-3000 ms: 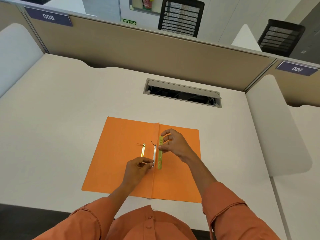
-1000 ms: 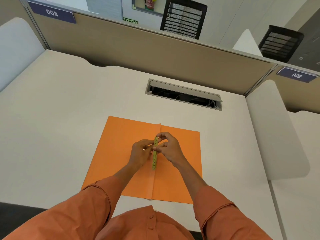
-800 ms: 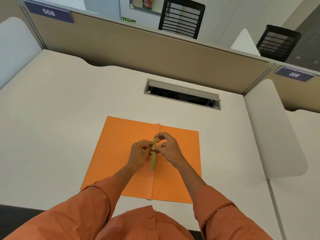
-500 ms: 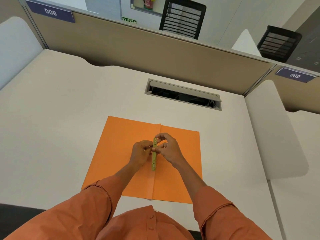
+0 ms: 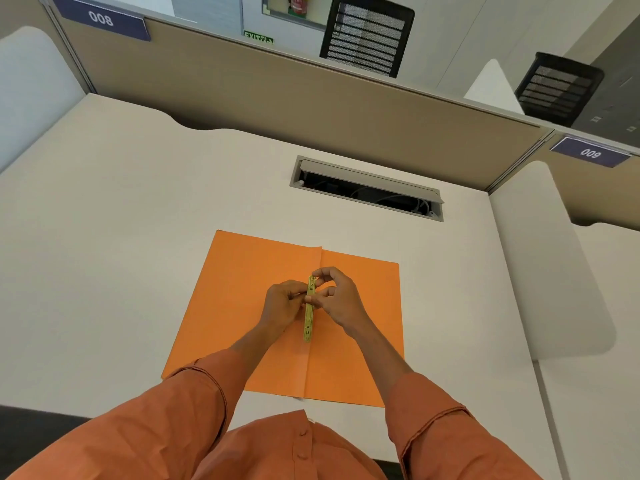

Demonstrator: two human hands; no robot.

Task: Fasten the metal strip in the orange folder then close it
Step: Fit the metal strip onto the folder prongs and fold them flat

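The orange folder (image 5: 242, 289) lies open and flat on the white desk, its centre crease running away from me. A gold metal strip (image 5: 309, 320) with small holes lies along that crease. My left hand (image 5: 282, 304) pinches the strip's upper part from the left. My right hand (image 5: 337, 297) pinches the same stretch from the right, with one finger on the strip's top end. The small fastener parts under my fingers are hidden.
An open cable slot (image 5: 367, 188) is cut into the desk beyond the folder. A tan partition (image 5: 311, 98) closes the back, and white dividers (image 5: 540, 258) stand at both sides. The desk's near edge is just below the folder.
Three seconds ago my hands were apart, with a second gold piece and a silver piece visible left of the crease. Now both hands meet on the strip. Nothing has moved in the last second.
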